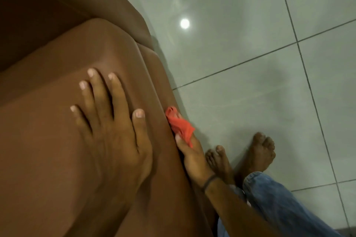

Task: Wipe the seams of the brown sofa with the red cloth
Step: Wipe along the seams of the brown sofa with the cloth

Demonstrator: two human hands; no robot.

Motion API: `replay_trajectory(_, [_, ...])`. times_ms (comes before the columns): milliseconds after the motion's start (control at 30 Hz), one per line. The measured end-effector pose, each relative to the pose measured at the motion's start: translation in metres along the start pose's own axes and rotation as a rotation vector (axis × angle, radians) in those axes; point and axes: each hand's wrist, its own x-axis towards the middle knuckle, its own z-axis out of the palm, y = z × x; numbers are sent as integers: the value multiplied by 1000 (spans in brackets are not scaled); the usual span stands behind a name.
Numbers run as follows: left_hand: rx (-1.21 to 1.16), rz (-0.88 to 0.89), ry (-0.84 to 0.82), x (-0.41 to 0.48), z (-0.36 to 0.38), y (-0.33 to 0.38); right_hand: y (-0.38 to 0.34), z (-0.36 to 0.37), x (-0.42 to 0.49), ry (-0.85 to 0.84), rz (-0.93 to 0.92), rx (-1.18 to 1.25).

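The brown sofa (57, 75) fills the left half of the view, its seat cushion edge running diagonally down to the right. A seam (146, 75) runs along the cushion's front face. My left hand (107, 127) lies flat on top of the cushion, fingers spread, holding nothing. My right hand (192, 156) is pressed against the cushion's front side and grips the bunched red cloth (180, 125), which touches the sofa just beside the seam. Part of the fingers is hidden under the cloth.
Pale glossy floor tiles (250, 54) with dark grout lines cover the right side, with a lamp reflection (185, 23). My bare feet (258, 156) and a blue-jeaned leg (279, 204) stand close to the sofa's front at the lower right.
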Motion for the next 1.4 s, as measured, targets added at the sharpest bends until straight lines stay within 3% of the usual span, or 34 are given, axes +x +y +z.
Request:
replay_trajectory(100, [41,-24,5,-1,5,4,-5,-14,23,176,176,-9])
replay_trajectory(267, [114,-10,18,2,11,-1,-49,23,148,142,37,-58])
replay_trajectory(400, [104,-17,26,1,11,4,-39,17,84,5,-29,-1])
replay_trajectory(533, [101,-37,33,0,11,6,-37,5,121,161,154,-92])
replay_trajectory(667, [114,-43,59,0,16,5,-71,35,201,115,-13,-216])
replay_trajectory(767, [103,-40,61,-1,14,7,-64,34,160,-27,-53,-234])
replay_trajectory(833, [104,-41,54,-1,13,7,-56,17,141,13,44,-258])
replay_trajectory(933, [103,-51,65,-2,14,6,-65,11,190,160,239,-296])
replay_trajectory(1000, [112,-42,83,-1,16,6,-82,23,225,162,261,-360])
replay_trajectory(1233, [98,-45,59,-1,16,5,-87,41,182,-30,-35,-432])
replay_trajectory(1400, [83,-54,43,0,12,8,-95,35,208,89,119,-346])
